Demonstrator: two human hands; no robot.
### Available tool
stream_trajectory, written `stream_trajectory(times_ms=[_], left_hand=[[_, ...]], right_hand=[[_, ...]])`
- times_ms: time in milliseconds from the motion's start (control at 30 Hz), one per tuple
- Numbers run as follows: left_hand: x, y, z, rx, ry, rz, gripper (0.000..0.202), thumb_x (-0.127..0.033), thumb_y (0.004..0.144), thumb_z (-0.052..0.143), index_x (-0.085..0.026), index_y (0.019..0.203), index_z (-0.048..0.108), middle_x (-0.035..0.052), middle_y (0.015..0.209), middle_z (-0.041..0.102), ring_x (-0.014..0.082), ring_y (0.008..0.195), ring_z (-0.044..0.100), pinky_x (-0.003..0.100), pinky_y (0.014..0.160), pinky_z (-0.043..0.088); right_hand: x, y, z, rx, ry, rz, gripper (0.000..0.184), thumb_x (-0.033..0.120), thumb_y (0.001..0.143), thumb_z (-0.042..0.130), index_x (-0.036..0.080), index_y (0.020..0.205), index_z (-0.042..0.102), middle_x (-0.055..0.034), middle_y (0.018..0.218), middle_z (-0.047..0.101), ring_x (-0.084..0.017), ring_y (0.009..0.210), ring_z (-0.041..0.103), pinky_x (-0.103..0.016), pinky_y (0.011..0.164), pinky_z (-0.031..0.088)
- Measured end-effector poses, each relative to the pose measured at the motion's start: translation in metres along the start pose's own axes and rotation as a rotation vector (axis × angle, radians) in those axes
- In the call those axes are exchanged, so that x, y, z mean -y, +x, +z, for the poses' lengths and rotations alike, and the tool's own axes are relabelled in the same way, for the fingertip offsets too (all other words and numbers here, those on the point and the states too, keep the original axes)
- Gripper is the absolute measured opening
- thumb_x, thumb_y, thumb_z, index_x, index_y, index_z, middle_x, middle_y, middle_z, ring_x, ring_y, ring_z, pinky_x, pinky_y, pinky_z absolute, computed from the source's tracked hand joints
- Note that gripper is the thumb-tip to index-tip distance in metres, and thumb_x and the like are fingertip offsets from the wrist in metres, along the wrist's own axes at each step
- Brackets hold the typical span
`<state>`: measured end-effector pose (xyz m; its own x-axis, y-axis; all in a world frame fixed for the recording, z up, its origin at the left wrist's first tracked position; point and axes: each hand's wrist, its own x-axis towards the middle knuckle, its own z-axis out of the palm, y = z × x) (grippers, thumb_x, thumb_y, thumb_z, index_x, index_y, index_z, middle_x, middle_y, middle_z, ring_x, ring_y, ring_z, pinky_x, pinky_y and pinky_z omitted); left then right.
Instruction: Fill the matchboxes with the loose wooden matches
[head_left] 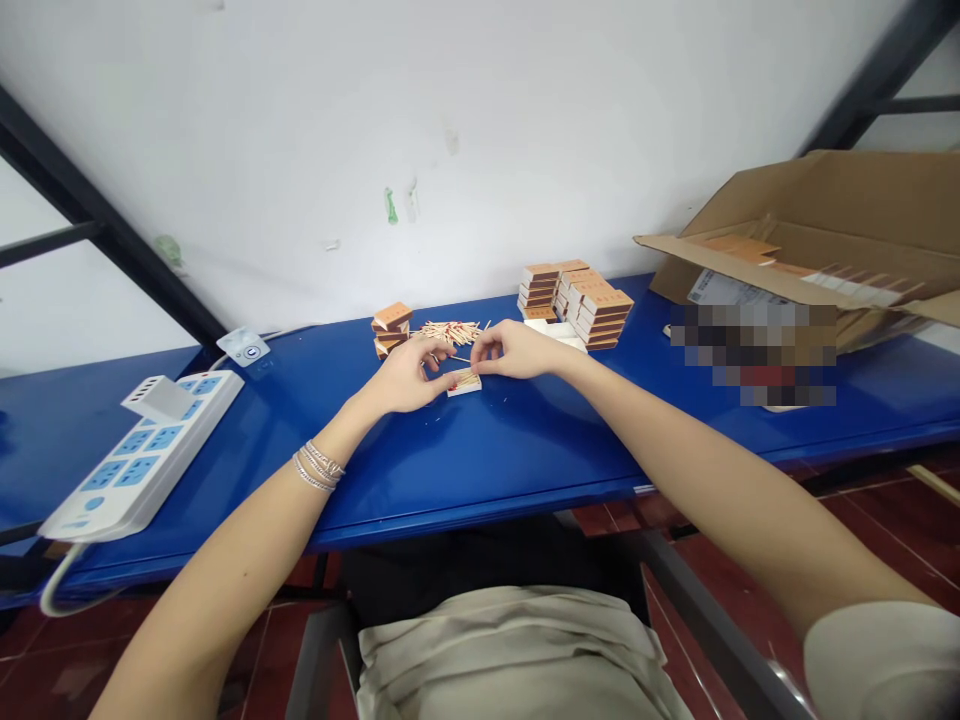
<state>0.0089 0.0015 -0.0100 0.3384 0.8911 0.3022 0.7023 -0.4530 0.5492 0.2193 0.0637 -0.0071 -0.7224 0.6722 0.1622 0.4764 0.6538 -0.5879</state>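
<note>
A small white matchbox tray (pixel 465 387) with some matchsticks in it lies on the blue table between my hands. My left hand (pixel 409 376) is on its left side, the thumb touching the tray's left end and the fingers held apart from the thumb. From the right, my right hand (pixel 517 350) pinches what looks like a matchstick (pixel 459 359) just above the tray. Behind both hands is a loose heap of matchsticks (pixel 450 332) with red heads. Fingers partly hide the tray's upper edge.
Stacked matchboxes (pixel 596 300) stand at the back right, with white trays (pixel 559 332) before them. A smaller matchbox stack (pixel 391 322) is left of the heap. An open cardboard box (pixel 810 230) occupies the right, a power strip (pixel 142 455) the left. A wall closes the back.
</note>
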Motion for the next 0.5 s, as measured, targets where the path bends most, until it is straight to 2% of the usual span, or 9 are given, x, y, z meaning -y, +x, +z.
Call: stream_trajectory(times_ms=[100, 200, 267, 367, 433, 500], left_hand=[[0.003, -0.002, -0.001, 0.095, 0.033, -0.04, 0.05, -0.043, 0.066, 0.078, -0.016, 0.107, 0.067, 0.0059, 0.089, 0.068, 0.0156, 0.072, 0.059, 0.028, 0.065, 0.048], [0.005, -0.001, 0.002, 0.125, -0.003, -0.075, 0.045, -0.04, 0.065, 0.08, -0.016, 0.101, 0.069, 0.0036, 0.078, 0.067, 0.0153, 0.069, 0.059, 0.027, 0.063, 0.048], [0.005, 0.001, 0.001, 0.148, -0.068, -0.097, 0.042, -0.035, 0.064, 0.081, -0.015, 0.1, 0.069, 0.0032, 0.076, 0.067, 0.0142, 0.066, 0.059, 0.027, 0.063, 0.048], [0.006, 0.002, -0.004, 0.176, -0.254, -0.116, 0.052, -0.026, 0.062, 0.082, -0.013, 0.109, 0.066, 0.0093, 0.096, 0.069, 0.0136, 0.07, 0.062, 0.029, 0.065, 0.052], [0.008, 0.003, -0.007, 0.185, -0.364, -0.137, 0.061, -0.019, 0.061, 0.082, -0.013, 0.118, 0.061, 0.0148, 0.115, 0.063, 0.0138, 0.076, 0.064, 0.031, 0.069, 0.054], [0.011, 0.003, -0.009, 0.174, -0.409, -0.165, 0.061, -0.013, 0.061, 0.08, -0.013, 0.119, 0.06, 0.0153, 0.116, 0.062, 0.0131, 0.077, 0.065, 0.031, 0.071, 0.054]], right_hand=[[0.0, -0.001, 0.0, 0.006, 0.018, -0.014, 0.031, 0.038, 0.069, 0.072, 0.016, 0.091, 0.072, -0.0042, 0.082, 0.07, -0.014, 0.07, 0.058, -0.025, 0.064, 0.043], [-0.002, 0.0, 0.003, 0.068, 0.04, -0.019, 0.053, 0.044, 0.059, 0.08, 0.018, 0.104, 0.069, -0.0043, 0.092, 0.069, -0.015, 0.076, 0.059, -0.025, 0.065, 0.044], [-0.002, 0.0, 0.006, 0.097, 0.054, 0.002, 0.059, 0.046, 0.056, 0.082, 0.019, 0.107, 0.068, -0.004, 0.094, 0.069, -0.014, 0.074, 0.059, -0.025, 0.063, 0.043], [-0.001, -0.001, 0.006, 0.136, 0.087, 0.043, 0.056, 0.047, 0.058, 0.081, 0.018, 0.104, 0.067, -0.003, 0.086, 0.07, -0.012, 0.066, 0.06, -0.024, 0.059, 0.042], [0.0, -0.002, 0.003, 0.155, 0.125, 0.065, 0.049, 0.047, 0.064, 0.078, 0.017, 0.102, 0.066, -0.0028, 0.08, 0.071, -0.012, 0.063, 0.06, -0.024, 0.058, 0.041], [0.001, -0.003, 0.0, 0.14, 0.16, 0.087, 0.041, 0.044, 0.069, 0.074, 0.016, 0.098, 0.066, -0.0036, 0.076, 0.071, -0.012, 0.061, 0.061, -0.024, 0.057, 0.042]])
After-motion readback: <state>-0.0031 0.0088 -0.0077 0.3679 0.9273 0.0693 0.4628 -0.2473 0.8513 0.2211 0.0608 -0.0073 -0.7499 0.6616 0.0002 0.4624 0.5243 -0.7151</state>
